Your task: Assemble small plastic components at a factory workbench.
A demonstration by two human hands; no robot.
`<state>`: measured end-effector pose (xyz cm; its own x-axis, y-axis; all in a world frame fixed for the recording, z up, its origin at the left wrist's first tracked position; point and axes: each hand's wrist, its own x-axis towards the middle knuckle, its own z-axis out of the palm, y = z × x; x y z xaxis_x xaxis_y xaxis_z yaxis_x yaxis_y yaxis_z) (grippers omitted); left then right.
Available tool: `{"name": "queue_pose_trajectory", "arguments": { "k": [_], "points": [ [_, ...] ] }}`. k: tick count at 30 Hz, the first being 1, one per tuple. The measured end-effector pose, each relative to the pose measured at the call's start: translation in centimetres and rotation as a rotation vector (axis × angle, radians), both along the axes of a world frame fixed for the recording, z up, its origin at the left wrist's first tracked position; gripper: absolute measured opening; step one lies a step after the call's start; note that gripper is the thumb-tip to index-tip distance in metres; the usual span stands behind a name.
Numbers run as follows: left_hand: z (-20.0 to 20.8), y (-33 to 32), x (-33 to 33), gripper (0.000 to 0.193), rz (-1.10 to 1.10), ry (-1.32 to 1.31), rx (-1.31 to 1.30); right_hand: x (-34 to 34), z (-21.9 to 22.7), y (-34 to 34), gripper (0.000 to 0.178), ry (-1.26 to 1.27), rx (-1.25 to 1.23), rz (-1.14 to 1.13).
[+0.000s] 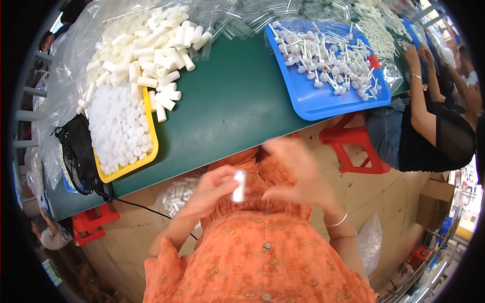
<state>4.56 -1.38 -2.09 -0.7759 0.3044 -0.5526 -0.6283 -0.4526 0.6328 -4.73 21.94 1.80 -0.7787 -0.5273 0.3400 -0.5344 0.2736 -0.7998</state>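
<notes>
My left hand (218, 186) is closed on a short white cylinder (238, 187) with a shiny surface, held upright in front of my lap. My right hand (297, 174) is blurred by motion to the right of it; thumb and fingers are spread apart, and nothing shows between them. Ahead on the left, a yellow tray (155, 132) holds many small white plastic caps (118, 126). White foam cylinders (151, 50) lie heaped beside and behind it. To the right, a blue tray (303, 105) carries white plugs on thin stems (333, 63).
Clear tubes (242, 20) lie along the far side of the green table (227, 96). A black mesh bag (76, 146) hangs by the yellow tray. Below the table edge is a bag of small cylinders (178, 196). A co-worker (424, 121) works at right near a red stool (351, 144).
</notes>
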Motion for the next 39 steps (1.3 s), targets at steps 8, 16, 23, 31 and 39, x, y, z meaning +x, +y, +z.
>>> {"name": "queue_pose_trajectory", "arguments": {
  "k": [8, 16, 23, 31, 39],
  "points": [
    [-1.3, -12.7, 8.4, 0.029, -0.576, -0.016, -1.384, -12.4, -1.3, 4.6, 0.023, 0.488, 0.664, -0.601],
    [5.9, -9.6, -4.7, 0.012, -0.094, 0.944, -1.652, -12.2, -1.4, 4.7, 0.018, 0.341, 0.633, -0.601],
    [4.5, -11.5, -12.6, 0.026, -0.346, 1.110, -2.050, -11.0, -0.8, 4.7, 0.024, 0.308, 0.675, -0.622],
    [5.9, -11.9, -12.5, 0.038, -0.332, 1.164, -2.085, -11.3, -0.9, 5.7, 0.028, 0.267, 0.812, -0.614],
    [5.4, -12.4, -13.1, 0.028, -0.387, 1.142, -2.019, -9.7, -0.7, 6.9, 0.019, 0.015, 0.393, -0.654]
  ]
}}
